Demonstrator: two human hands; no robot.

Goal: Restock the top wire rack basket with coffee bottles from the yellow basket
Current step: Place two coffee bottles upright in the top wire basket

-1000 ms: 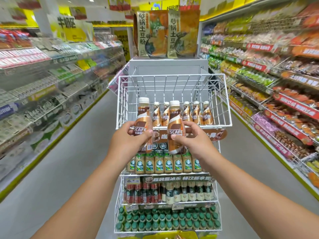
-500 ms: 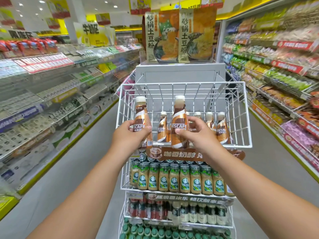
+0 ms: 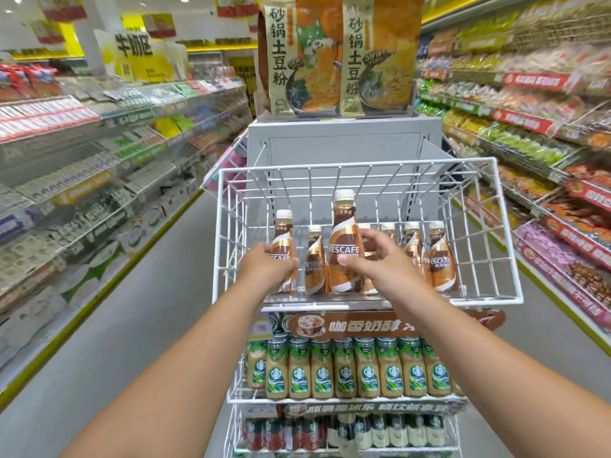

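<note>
white wire basket (image 3: 363,166), glossy bottles (image 3: 441,259)

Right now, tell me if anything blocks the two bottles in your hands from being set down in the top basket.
Nothing visible does. The left hand holds one bottle at the basket's left end. The right hand holds a taller-looking bottle in front of the back row, with bare floor below it.

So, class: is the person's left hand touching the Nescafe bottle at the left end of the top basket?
Touching. The head view shows the left hand wrapped around the lower body of the leftmost Nescafe bottle, fingers overlapping its label with no gap.
</note>
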